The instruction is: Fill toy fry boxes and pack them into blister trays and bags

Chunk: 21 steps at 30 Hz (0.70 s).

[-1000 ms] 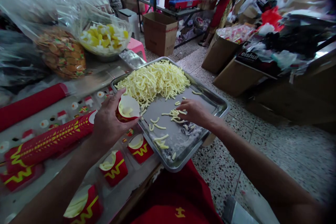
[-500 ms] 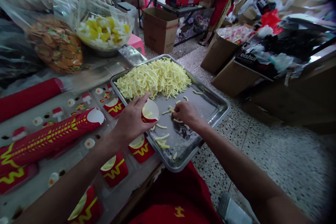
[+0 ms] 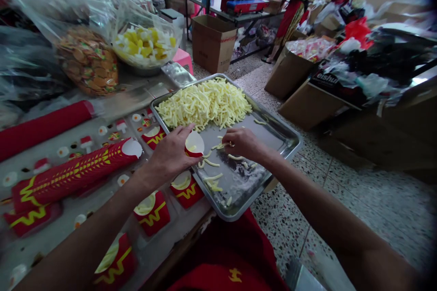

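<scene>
My left hand (image 3: 169, 152) is wrapped round a small red fry carton (image 3: 195, 142), its white inside tilted up and a little pale yellow showing in it. Just right of it, the fingers of my right hand (image 3: 242, 143) are pinched on pale yellow fry-shaped pieces, low over a metal tray (image 3: 273, 134). A large heap of fry-shaped pieces (image 3: 205, 102) fills the tray's far side. Several loose pieces (image 3: 213, 182) lie scattered on its near part, beside a whitish powdery smear.
Left of the tray are filled red cartons (image 3: 153, 218) in clear moulds and a long nested carton stack (image 3: 78, 173). Behind stand a bag of burger-like pieces (image 3: 88, 61) and a bowl of yellow-white pieces (image 3: 145, 47). Cardboard boxes (image 3: 213, 43) and another person (image 3: 290, 16) are farther off.
My right hand has lifted slightly from the tray, with pieces at its fingertips. My left hand keeps the carton in place. The whole view has shifted a little.
</scene>
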### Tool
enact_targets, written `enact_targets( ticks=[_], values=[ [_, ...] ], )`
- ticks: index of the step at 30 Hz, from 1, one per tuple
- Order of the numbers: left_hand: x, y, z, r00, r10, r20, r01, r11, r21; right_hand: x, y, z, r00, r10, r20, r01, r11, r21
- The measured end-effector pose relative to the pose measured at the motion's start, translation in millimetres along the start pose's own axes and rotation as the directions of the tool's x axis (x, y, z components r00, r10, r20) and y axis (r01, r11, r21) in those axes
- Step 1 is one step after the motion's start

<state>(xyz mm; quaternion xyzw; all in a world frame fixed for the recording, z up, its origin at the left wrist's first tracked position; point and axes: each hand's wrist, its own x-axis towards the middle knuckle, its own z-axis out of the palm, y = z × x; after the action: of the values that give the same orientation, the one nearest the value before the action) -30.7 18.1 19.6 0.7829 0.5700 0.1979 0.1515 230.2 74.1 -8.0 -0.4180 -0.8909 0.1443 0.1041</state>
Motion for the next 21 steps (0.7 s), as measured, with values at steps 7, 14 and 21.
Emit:
enact_targets(
  ticks=[7, 14, 21],
  values=[
    [-0.8, -1.1, 8.2, 0.997, 0.029, 0.065, -0.032, 0.998, 0.049, 18.4, 19.9, 22.5, 0.976, -0.175, 0.133, 0.176, 0.984, 0.008],
    [28.0, 23.6, 37.3, 0.993, 0.011, 0.117, -0.038, 0.973, 0.227, 18.8, 0.0, 29.2, 0.896, 0.416, -0.153, -0.292, 0.813, 0.504],
    [66.1, 45.1, 65.2, 0.984, -0.073, -0.163, 0.073, 0.997, -0.002, 36.1, -43.2, -14.6, 0.930, 0.313, -0.191, -0.326, 0.945, -0.037]
  ],
)
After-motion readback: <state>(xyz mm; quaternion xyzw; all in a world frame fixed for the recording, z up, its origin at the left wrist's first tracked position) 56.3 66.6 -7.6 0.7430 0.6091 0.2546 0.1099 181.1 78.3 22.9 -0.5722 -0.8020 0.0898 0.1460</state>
